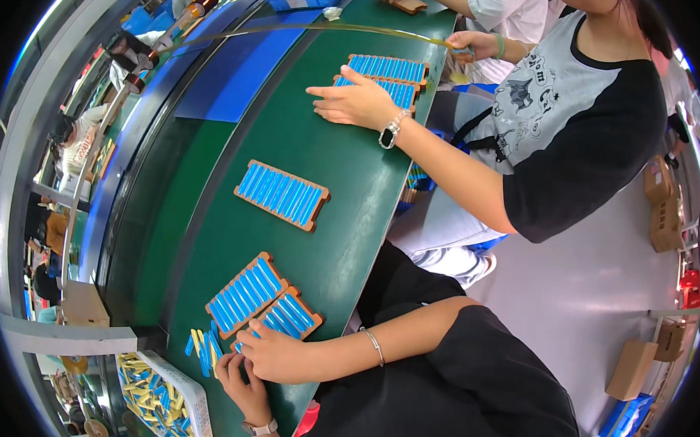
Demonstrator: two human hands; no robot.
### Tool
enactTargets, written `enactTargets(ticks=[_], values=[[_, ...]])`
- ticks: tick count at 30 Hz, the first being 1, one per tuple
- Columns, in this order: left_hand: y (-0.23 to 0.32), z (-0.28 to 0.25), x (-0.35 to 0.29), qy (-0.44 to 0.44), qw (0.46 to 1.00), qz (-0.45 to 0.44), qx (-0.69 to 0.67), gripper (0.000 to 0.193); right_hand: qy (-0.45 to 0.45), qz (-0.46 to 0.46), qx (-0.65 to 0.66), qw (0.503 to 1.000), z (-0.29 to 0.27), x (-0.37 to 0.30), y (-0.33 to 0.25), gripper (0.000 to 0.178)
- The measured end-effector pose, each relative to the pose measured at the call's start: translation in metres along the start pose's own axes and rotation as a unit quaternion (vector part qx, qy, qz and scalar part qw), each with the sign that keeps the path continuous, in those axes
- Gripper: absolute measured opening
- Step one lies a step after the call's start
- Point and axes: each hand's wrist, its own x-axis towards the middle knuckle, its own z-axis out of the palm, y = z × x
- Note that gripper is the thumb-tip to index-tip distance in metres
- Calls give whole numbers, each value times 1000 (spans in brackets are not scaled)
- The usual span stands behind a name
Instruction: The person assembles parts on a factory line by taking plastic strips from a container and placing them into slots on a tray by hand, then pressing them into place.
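Note:
My right hand (275, 353), with a bangle at its wrist, bends its fingers over the near end of a brown slotted tray (311, 320) filled with blue strips. Close below, my left hand (242, 389), wearing a watch, curls its fingers by the same tray end. What the fingertips of either hand hold is too small to make out. Against this tray lies a second brown tray with blue strips (245, 294) in a row. Loose blue and yellow strips (204, 348) are scattered on the green table beside my hands.
A white basket (194, 399) of blue and yellow strips stands at lower left. Another filled tray (282, 194) lies mid-table. Beyond it, a co-worker's hand (359, 102) reaches over two trays; their other hand (471, 46) holds a long tape (327, 27). A metal post (71, 337) borders the table.

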Motion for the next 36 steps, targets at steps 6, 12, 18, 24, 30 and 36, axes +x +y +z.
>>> enactTargets(ticks=[6,12,18,24,30,36], values=[[1,1,-4,44,998,30,36,18,81,27,42,995,-1,-7,-1,19],[12,-12,0,-3,995,67,71,28,68,131,108,983,-57,-17,33,32],[15,-18,0,-65,987,100,112,33,84,254,67,961,-66,-53,80,27],[13,-20,8,-96,988,94,79,40,47,239,87,966,-62,-51,77,26],[37,-12,27,-138,975,158,69,45,32,213,86,973,-70,-53,78,27],[29,-4,35,-160,968,184,64,43,38,235,74,968,-68,-61,81,25]])
